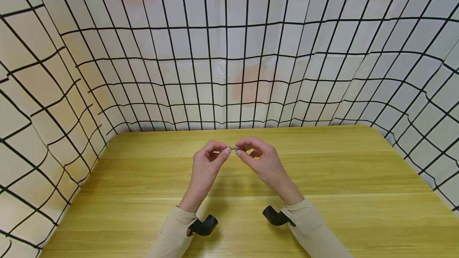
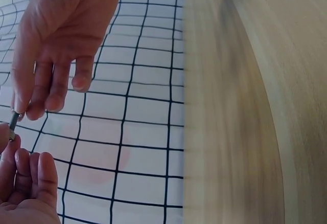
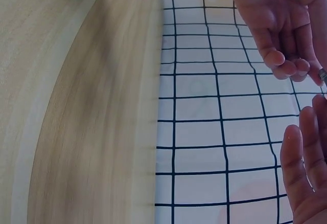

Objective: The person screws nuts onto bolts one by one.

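A small, thin metal bolt (image 1: 234, 148) spans the gap between the two hands, lying roughly level in the head view. Its left end is pinched by the thumb and index finger of my left hand (image 1: 209, 161). My right hand (image 1: 264, 163) pinches the other end the same way. Fingertips cover both ends of it. In the left wrist view the bolt (image 2: 14, 121) shows a grey shaft with a thicker piece by the lower hand. Only a sliver of the bolt (image 3: 322, 74) enters the right wrist view, at the right edge.
Both hands are raised over a wooden table (image 1: 143, 194). Behind it and along the sides hangs a white sheet with a black grid (image 1: 201, 71). Black wrist mounts (image 1: 203, 226) stick out from the beige sleeves (image 1: 315, 226).
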`<state>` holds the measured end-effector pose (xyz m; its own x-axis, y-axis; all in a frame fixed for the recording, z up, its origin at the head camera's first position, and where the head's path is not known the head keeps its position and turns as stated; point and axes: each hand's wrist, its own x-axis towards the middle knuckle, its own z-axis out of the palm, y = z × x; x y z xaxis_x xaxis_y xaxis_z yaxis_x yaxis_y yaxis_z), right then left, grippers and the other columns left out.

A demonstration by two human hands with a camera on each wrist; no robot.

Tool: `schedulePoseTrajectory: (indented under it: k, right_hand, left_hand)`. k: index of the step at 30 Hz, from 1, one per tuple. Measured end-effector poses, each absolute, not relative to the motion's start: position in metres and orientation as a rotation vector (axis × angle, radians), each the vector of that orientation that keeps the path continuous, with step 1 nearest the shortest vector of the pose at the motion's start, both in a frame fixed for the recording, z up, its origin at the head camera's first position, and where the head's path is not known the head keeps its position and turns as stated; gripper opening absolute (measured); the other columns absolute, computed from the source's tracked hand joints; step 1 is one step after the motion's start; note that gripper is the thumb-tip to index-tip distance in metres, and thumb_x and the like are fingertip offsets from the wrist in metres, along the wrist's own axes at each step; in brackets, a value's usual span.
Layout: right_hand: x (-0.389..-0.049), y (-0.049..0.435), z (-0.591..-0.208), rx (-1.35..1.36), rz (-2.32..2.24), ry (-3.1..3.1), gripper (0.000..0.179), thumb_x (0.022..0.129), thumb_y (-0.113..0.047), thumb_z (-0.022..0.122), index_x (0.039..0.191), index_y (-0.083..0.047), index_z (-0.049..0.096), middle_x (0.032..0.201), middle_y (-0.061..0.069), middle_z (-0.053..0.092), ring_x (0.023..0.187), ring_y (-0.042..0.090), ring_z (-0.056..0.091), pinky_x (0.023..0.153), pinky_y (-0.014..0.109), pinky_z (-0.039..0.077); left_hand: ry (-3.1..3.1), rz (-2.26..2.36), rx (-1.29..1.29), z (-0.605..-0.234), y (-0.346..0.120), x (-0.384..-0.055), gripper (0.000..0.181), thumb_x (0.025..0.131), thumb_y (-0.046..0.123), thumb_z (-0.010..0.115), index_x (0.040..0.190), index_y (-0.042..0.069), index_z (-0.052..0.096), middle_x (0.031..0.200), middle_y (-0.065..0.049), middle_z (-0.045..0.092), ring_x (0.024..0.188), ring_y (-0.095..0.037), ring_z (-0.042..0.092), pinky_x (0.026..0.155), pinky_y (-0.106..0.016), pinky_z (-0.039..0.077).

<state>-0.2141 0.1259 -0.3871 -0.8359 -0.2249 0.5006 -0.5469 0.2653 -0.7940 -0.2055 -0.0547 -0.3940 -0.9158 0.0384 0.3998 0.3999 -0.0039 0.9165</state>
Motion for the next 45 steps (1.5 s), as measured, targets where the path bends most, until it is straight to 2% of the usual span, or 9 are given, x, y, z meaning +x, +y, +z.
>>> schedulePoseTrajectory:
  k: [8,16,21,25,28,34,38,42,45]
  right_hand:
    - [-0.200,0.120,-0.371,0.741,1.685,-2.243,0.005,0.098,-0.006,0.061,0.098,-0.004,0.066,0.086,0.006,0.064,0.078,0.020,0.058,0.066,0.034,0.050]
    - [-0.213,0.123,-0.393,0.725,1.785,-2.229,0.018,0.100,-0.022,0.060,0.090,-0.009,0.067,0.083,0.005,0.065,0.079,0.028,0.061,0.067,0.043,0.053]
    - [-0.214,0.125,-0.392,0.699,1.776,-2.268,0.026,0.102,-0.030,0.055,0.094,-0.009,0.068,0.084,0.008,0.067,0.078,0.024,0.062,0.066,0.044,0.052]
    - [-0.216,0.128,-0.391,0.696,1.760,-2.265,0.017,0.101,-0.027,0.058,0.104,-0.013,0.067,0.094,0.008,0.068,0.081,0.022,0.063,0.065,0.038,0.052]
    - [-0.215,0.128,-0.389,0.744,1.701,-2.248,0.017,0.096,-0.017,0.066,0.113,-0.014,0.065,0.104,0.003,0.066,0.086,0.020,0.063,0.068,0.034,0.051]
    - [-0.200,0.121,-0.372,0.819,1.568,-2.205,0.024,0.089,0.003,0.069,0.111,-0.007,0.065,0.110,0.008,0.064,0.089,0.023,0.061,0.069,0.034,0.051]
    - [-0.204,0.121,-0.376,0.788,1.537,-2.197,0.021,0.089,0.002,0.070,0.106,-0.009,0.068,0.108,0.003,0.065,0.089,0.021,0.060,0.068,0.033,0.051]
    - [-0.212,0.123,-0.388,0.753,1.536,-2.222,0.018,0.091,-0.005,0.070,0.107,-0.015,0.069,0.106,-0.006,0.065,0.091,0.016,0.059,0.069,0.031,0.050]
    - [-0.215,0.124,-0.390,0.753,1.565,-2.239,0.012,0.094,-0.013,0.068,0.106,-0.016,0.068,0.102,-0.007,0.065,0.090,0.018,0.060,0.068,0.032,0.050]
  left_hand:
    - [-2.034,-2.023,-0.447,-0.394,-0.055,-0.205,0.013,0.094,0.015,0.070,0.099,0.003,0.070,0.095,-0.006,0.063,0.085,-0.028,0.057,0.073,-0.027,0.047]
    - [-2.057,-2.039,-0.472,-0.376,-0.053,-0.193,0.009,0.093,0.004,0.067,0.098,-0.003,0.067,0.094,-0.009,0.062,0.085,-0.035,0.057,0.074,-0.025,0.047]
    - [-2.048,-2.037,-0.460,-0.368,-0.052,-0.187,0.008,0.093,0.004,0.067,0.097,-0.003,0.068,0.093,-0.008,0.062,0.084,-0.037,0.056,0.072,-0.025,0.047]
    - [-2.048,-2.021,-0.450,-0.367,-0.053,-0.187,0.009,0.094,0.005,0.067,0.098,-0.003,0.068,0.091,-0.006,0.062,0.083,-0.028,0.057,0.072,-0.026,0.046]
    - [-2.043,-2.015,-0.446,-0.367,-0.053,-0.187,0.010,0.094,0.005,0.066,0.098,-0.004,0.068,0.091,-0.005,0.061,0.083,-0.024,0.057,0.072,-0.026,0.046]
    - [-2.023,-2.031,-0.440,-0.367,-0.055,-0.187,0.009,0.094,0.005,0.066,0.097,-0.004,0.068,0.090,-0.005,0.060,0.085,-0.032,0.056,0.072,-0.026,0.046]
    - [-2.038,-2.031,-0.439,-0.367,-0.055,-0.187,0.010,0.094,0.005,0.066,0.098,-0.004,0.068,0.091,-0.005,0.060,0.086,-0.036,0.056,0.072,-0.027,0.046]
    - [-2.052,-2.032,-0.436,-0.373,-0.056,-0.192,0.010,0.095,0.006,0.066,0.099,-0.003,0.068,0.092,-0.005,0.060,0.087,-0.034,0.056,0.073,-0.027,0.046]
    - [-2.053,-2.028,-0.431,-0.382,-0.056,-0.199,0.011,0.094,0.008,0.067,0.100,-0.001,0.068,0.093,-0.005,0.061,0.087,-0.030,0.056,0.073,-0.027,0.046]
